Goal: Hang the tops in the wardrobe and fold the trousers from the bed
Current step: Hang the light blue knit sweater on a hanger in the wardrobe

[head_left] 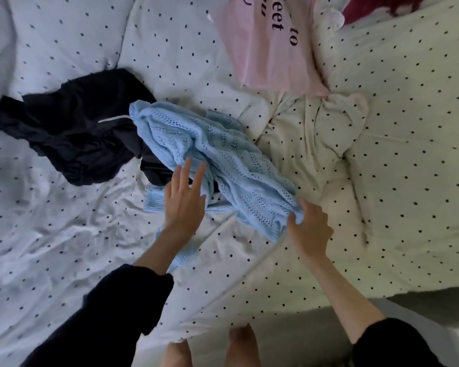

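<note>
Both hands were down on the bed [64,247], working at the pale blue knitted top [212,154] that lay crumpled near the middle of the dotted duvet. Her right hand [309,230] pinched a bunched edge of the knit at its near corner, fingers curled round the fabric. Her left hand [184,201] lay flat and spread over the top's near-left part, fingers straight, gripping nothing.

That top looked to be an open, lacy knit: light, limp and stretchy, likely to sag and snag if dragged by one corner. I judged it best taken at the shoulders or neckline, one hand to each side, so it would hang straight for a hanger; from this angle it was hard to say where the neckline lay in the heap.

Touching the top's far-left edge lay a dark garment [72,133] in a loose pile, with a thin white cord showing; it may have been the trousers, though the folds hid its shape. Farther up the bed lay a pink top [265,56] printed with dark lettering. Only part could be read, "to" and letters that looked like "eet", the rest being cut off or folded under. No brand label showed on any piece.
</note>
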Motion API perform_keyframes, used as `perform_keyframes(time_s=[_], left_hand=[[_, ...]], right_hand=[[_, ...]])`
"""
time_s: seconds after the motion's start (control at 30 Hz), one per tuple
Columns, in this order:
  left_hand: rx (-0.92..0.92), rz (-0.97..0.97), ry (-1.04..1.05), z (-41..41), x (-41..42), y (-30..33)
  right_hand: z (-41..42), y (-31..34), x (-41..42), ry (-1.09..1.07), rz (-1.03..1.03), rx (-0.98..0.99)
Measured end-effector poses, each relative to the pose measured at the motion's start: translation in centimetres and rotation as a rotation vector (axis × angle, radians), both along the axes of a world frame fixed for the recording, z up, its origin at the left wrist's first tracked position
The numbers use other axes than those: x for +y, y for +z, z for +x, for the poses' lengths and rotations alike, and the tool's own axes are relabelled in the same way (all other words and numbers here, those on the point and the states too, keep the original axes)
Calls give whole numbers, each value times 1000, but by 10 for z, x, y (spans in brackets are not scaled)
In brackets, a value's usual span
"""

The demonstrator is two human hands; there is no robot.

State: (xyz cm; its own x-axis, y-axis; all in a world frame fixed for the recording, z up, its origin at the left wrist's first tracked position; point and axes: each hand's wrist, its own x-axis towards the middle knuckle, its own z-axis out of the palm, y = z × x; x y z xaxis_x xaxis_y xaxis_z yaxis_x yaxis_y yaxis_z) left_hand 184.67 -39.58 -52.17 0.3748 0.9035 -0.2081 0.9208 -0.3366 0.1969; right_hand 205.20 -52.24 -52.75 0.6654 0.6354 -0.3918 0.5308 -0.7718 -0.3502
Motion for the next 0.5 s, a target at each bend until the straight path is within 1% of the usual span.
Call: perform_keyframes(time_s=[0.07,0.13,0.17,0.23,0.3,0.37,0.4,0.47,0.5], left_hand=[[131,-8,-61,3,21,-11],[211,-25,-113,2,32,-22],[215,-31,-140,0,33,-24],[146,-22,-157,-9,27,-24],[43,-38,-114,-24,16,-17],[14,-149,-50,-42,1,-8],[33,-227,-39,-52,-8,-3],[131,-421,-72,-69,-22,6],[192,-531,-113,-74,-28,7]], right_hand=[[-7,-2,17,190,41,-109],[-12,-7,40,382,24,-197],[-13,-8,51,455,8,-230],[-17,-13,80,561,-15,-255],[-24,-15,103,579,-52,-234],[-32,-13,112,566,-62,-203],[-37,-11,109,553,-63,-183],[-47,-4,93,553,-89,-136],[-51,-3,81,582,-139,-129]])
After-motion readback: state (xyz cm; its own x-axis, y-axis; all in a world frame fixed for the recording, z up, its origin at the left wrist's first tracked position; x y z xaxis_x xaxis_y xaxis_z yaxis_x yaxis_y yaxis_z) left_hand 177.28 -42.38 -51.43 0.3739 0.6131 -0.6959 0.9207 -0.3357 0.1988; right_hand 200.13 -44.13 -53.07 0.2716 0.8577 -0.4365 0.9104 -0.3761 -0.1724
